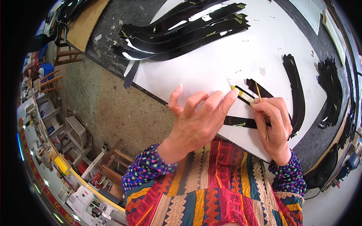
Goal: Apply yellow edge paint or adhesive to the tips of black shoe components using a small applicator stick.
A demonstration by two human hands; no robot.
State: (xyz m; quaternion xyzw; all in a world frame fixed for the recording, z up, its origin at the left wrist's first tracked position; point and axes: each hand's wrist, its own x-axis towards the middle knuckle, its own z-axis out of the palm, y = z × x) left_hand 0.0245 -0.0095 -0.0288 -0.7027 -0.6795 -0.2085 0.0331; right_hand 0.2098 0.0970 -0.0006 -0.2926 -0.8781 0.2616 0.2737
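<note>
My left hand [201, 118] hovers low over the white sheet [203, 71] with its fingers spread. Its index fingertip is at the yellow end of a small strip [246, 96], part yellow and part whitish, which lies along a narrow black piece. My right hand [273, 120] is closed in a pinch around a thin yellowish stick [258, 90] that slants up past the fingertips. The thumb and forefinger are at the strip's other end. Beneath the hands lies a shiny black band [241, 122], partly hidden by the right hand.
Several long glossy black strips [181, 35] lie stacked at the far left of the sheet. A curved black strip [296, 90] lies right of my hands, with a black bundle [331, 90] beyond it. Wooden stools [49, 81] and a sewing machine [81, 199] stand off to the left.
</note>
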